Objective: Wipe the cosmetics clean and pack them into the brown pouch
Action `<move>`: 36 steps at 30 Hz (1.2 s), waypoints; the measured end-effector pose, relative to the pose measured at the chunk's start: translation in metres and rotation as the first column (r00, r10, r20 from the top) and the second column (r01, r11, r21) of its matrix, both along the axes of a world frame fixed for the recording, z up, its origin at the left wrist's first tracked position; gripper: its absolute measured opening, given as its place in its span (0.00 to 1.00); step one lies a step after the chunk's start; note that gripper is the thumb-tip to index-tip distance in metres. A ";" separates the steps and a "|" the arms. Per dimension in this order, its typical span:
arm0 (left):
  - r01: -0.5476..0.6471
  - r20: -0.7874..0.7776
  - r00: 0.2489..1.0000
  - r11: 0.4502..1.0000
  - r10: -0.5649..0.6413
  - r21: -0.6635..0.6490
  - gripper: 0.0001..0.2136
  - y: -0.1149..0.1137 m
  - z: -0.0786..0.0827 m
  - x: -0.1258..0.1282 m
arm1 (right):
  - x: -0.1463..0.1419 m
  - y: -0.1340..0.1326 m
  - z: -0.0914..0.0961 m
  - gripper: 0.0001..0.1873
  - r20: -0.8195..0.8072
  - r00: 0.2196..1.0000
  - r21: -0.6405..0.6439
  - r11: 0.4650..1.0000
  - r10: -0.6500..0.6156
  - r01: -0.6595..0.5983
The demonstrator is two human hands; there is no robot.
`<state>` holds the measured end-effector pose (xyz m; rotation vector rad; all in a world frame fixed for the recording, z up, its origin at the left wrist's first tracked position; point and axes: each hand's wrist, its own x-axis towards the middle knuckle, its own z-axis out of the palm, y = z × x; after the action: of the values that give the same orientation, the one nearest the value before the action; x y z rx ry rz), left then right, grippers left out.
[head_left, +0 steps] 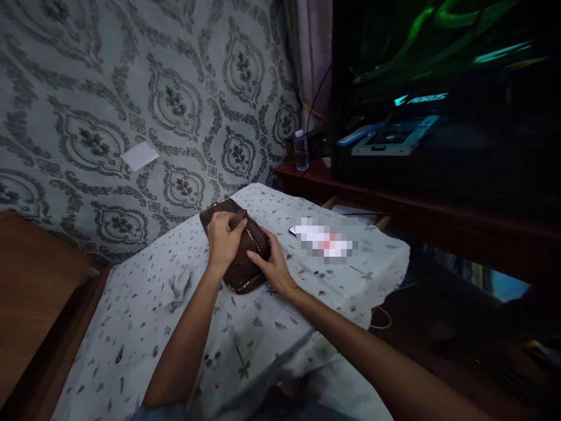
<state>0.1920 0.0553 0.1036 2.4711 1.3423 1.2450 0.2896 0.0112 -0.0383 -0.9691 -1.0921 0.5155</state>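
A small dark brown bag [245,280] with gold-coloured zips lies on the white patterned bed sheet. My left hand [222,240] is over its top, with fingers closed on a short brown strap [239,218]. Against the bag's right side rests my right hand [275,266]. Its thumb presses on the near face and its fingers wrap round the far edge, partly hidden. Between the two hands runs a zip [254,238]; whether it is open I cannot tell.
A lit phone [322,240], blurred out, lies right of the bag. Crumpled white cloth [177,285] is on the left. Beyond the bed, a clear bottle [301,151] stands on a reddish-brown desk [315,182] beside a dark glossy panel [438,140]. A drawer [359,213] juts out.
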 end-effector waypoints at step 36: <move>0.091 -0.030 0.995 0.996 -0.091 0.002 0.05 -0.025 -0.003 0.001 | -0.002 0.000 0.008 0.30 -0.010 0.998 0.009 0.998 -0.057 0.057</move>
<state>0.1934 0.0306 0.1005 2.5320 1.2200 1.1968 0.2876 0.0108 -0.0303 -0.9856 -1.0540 0.4674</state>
